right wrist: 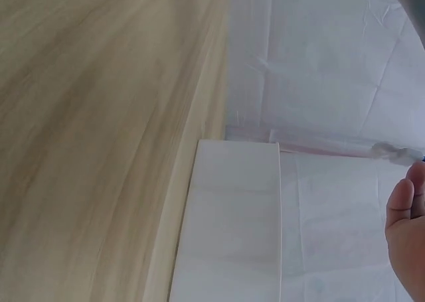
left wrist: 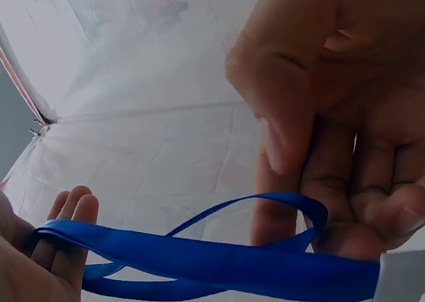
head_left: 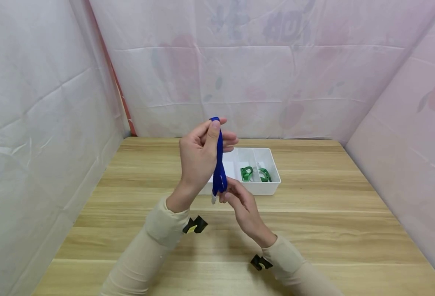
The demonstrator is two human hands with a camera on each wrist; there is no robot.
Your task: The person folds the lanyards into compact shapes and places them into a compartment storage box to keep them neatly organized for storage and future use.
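Note:
A blue strap (head_left: 219, 164) hangs upright above the table, folded into a loop. My left hand (head_left: 199, 154) is raised and pinches the strap's top end between thumb and fingers. Lower down, my right hand (head_left: 239, 201) grips the strap's bottom end, where a small white piece shows. In the left wrist view the blue strap (left wrist: 219, 262) runs across the bottom of the picture, with fingers at both ends of it. The right wrist view catches only an edge of my right hand (right wrist: 405, 242); the strap is out of that picture.
A white divided tray (head_left: 265, 188) stands just behind my hands, with two green clips (head_left: 246, 173) in its compartments; its wall (right wrist: 232, 216) fills the right wrist view. The wooden table (head_left: 313, 222) is walled by pale cloth on three sides.

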